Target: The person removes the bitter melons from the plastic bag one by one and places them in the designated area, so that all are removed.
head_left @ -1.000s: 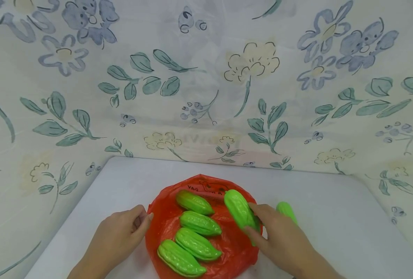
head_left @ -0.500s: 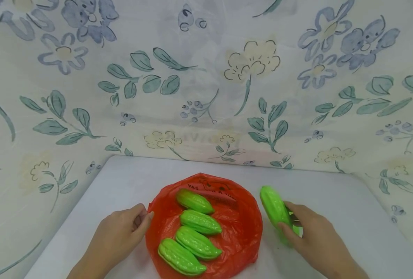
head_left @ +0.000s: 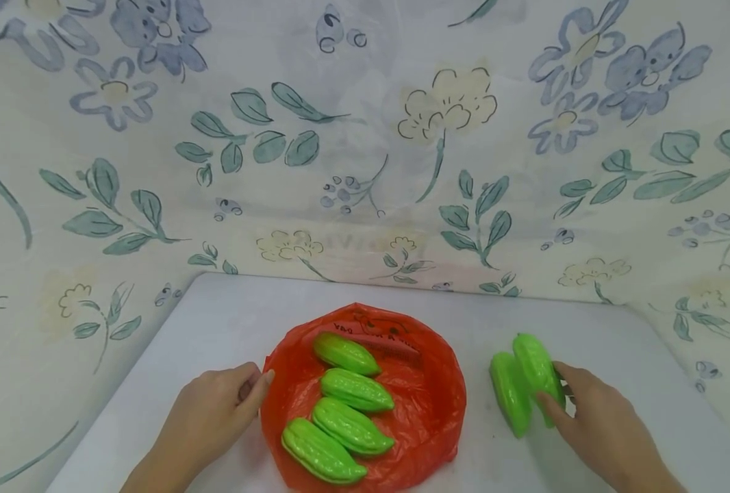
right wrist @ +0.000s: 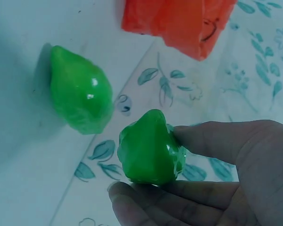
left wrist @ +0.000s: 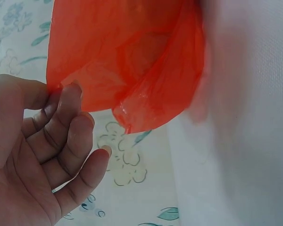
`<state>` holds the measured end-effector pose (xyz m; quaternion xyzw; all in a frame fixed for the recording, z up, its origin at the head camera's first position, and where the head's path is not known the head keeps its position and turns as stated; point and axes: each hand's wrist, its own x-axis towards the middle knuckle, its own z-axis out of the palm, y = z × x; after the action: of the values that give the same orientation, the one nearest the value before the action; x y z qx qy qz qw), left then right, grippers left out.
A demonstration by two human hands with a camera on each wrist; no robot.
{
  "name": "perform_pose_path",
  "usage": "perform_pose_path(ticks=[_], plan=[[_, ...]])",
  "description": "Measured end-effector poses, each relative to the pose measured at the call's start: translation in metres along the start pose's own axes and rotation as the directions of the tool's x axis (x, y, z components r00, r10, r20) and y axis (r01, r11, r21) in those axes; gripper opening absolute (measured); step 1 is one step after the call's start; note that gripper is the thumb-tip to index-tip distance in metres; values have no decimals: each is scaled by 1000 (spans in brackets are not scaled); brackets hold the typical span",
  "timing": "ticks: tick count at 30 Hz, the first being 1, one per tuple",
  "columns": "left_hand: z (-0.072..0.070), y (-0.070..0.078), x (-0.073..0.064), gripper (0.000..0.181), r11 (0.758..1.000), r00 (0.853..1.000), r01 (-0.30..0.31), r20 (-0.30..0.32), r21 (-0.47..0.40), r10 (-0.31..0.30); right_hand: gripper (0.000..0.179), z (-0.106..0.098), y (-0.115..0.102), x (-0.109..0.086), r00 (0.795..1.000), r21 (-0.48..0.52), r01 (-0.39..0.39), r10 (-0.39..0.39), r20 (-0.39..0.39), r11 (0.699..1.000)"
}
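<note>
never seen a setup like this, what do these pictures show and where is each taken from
No machine here, just a person working bare-handed. The wide picture comes from a camera worn on the head; the close ones come from cameras on each wrist. On the white table sits an open red plastic bag with four green ridged fruits inside; a fifth fruit lies outside it, to the right. The right hand holds a sixth fruit, and the left hand pinches the bag by its edge.

There are six green fruits, four inside and two outside one red bag, and one desk.
</note>
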<state>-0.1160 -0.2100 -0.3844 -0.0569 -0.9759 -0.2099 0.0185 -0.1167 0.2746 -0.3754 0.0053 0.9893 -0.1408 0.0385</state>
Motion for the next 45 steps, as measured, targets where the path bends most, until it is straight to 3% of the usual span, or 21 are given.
perform_pose_path(ticks=[7,14,25,37,45], plan=[[-1,1,0,26,1000,999,-22,-30,5,22,72,2,11,9,997,7,-42,41,64,999],[0,-1,0,24,1000,1000,5,12,-7,-5,66,15,26,15,992,17,-73,71,105,997],[0,-1,0,25,1000,1000,-1,-9,-4,1,66,35,38,23,985,27,-99,94,142,995],[3,-2,1,24,1000,1000,15,11,-11,-15,65,40,37,22,985,28,-120,115,124,992],[4,-3,3,23,1000,999,26,33,-14,-25,66,39,37,20,991,52,-92,86,100,994]])
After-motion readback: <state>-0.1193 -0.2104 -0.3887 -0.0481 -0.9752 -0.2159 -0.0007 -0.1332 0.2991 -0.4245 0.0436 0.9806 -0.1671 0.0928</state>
